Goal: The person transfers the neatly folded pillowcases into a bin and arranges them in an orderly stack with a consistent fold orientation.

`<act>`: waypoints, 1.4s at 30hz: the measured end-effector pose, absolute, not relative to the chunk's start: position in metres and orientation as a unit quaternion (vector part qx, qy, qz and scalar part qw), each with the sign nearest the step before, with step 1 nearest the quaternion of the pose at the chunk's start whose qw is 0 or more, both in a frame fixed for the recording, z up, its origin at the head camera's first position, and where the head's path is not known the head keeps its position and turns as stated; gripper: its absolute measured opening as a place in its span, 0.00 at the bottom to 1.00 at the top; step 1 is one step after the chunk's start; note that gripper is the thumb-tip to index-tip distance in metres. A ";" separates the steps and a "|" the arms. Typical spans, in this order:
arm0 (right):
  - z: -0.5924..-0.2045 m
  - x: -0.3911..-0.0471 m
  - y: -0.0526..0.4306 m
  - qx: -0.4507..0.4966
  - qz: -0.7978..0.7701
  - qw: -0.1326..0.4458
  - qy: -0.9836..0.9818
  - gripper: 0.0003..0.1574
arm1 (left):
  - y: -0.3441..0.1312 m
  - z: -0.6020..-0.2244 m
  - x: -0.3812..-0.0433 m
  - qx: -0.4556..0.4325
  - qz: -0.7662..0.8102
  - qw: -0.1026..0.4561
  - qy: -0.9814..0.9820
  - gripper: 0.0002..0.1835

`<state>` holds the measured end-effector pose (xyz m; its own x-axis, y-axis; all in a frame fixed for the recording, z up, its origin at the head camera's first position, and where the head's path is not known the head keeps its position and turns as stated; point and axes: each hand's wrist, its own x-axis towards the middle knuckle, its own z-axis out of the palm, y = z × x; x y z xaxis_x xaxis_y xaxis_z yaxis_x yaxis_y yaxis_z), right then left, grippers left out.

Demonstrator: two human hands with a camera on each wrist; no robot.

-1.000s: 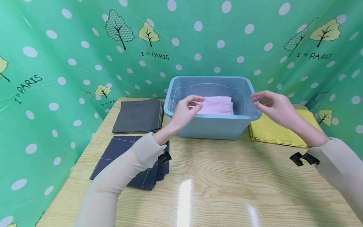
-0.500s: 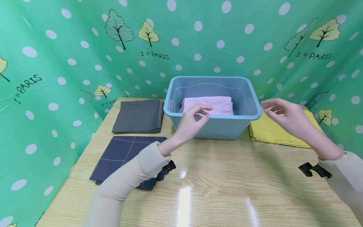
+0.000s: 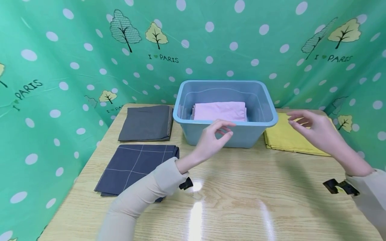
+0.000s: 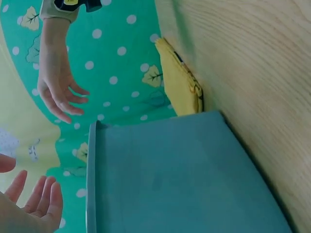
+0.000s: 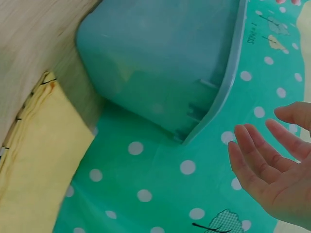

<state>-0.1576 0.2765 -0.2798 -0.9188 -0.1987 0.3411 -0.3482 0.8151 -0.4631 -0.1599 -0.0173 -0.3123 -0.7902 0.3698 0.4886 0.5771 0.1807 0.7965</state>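
A blue plastic bin (image 3: 193, 134) stands at the back of the table with a folded pink cloth (image 3: 221, 111) lying inside it. My left hand (image 3: 211, 140) hovers before the bin's front wall, fingers relaxed and holding nothing. To the right of the bin, my right hand (image 3: 316, 129) is in the air, overlapping a folded yellow cloth (image 3: 280, 134) in the head view; its fingers are loosely bent with nothing between them. The right wrist view shows those fingers (image 5: 257, 155) spread apart beside the bin's rim.
Left of the bin lies a folded dark grey cloth (image 3: 146, 124). Nearer the front is a navy cloth with white grid lines (image 3: 132, 164), partly covered by the left sleeve. A green dotted curtain (image 3: 211, 40) hangs behind the wooden table (image 3: 235, 187).
Both hands have drawn back from over the bin, toward the front and to the right. The pink cloth inside is now fully uncovered by the left hand.
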 end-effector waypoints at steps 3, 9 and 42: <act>-0.284 -0.157 0.279 0.141 0.262 0.136 -0.945 0.15 | -0.013 -0.317 -0.158 -0.316 -0.564 0.088 -0.758 0.12; -0.295 -0.157 0.285 0.134 0.260 0.123 -0.948 0.16 | -0.001 -0.328 -0.155 -0.318 -0.566 0.062 -0.758 0.12; -0.347 -0.164 0.346 0.063 0.276 0.063 -0.957 0.24 | 0.062 -0.386 -0.159 -0.269 -0.544 -0.015 -0.795 0.11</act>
